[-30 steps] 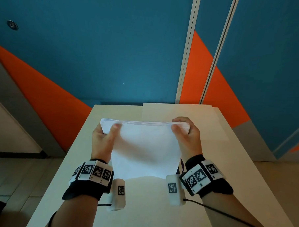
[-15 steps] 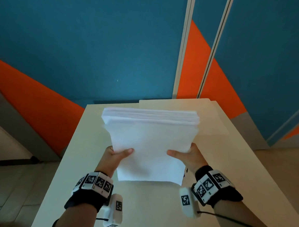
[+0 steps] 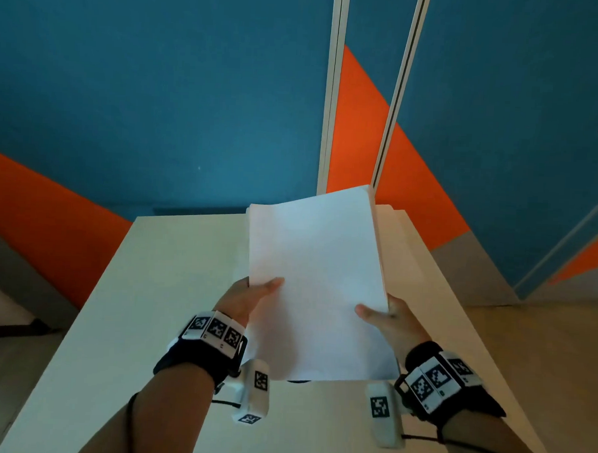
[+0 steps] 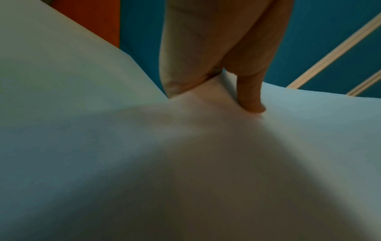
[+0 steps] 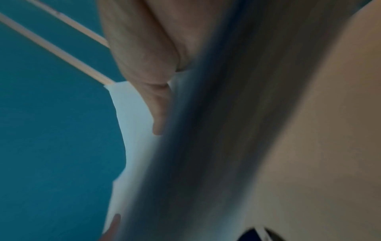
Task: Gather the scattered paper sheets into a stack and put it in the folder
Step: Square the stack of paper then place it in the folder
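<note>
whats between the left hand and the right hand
The paper stack. In the head view the left hand grips its left edge and the right hand its right edge, thumbs on top, with the stack held above the table.

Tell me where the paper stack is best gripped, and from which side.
Grip the paper stack at its two long side edges near the lower half, one hand from each side, thumb on top, as the left hand and right hand do: it is thick, loose and held above the table.

Paper stack (image 3: 317,282) above the table (image 3: 158,288), between both hands.
</note>
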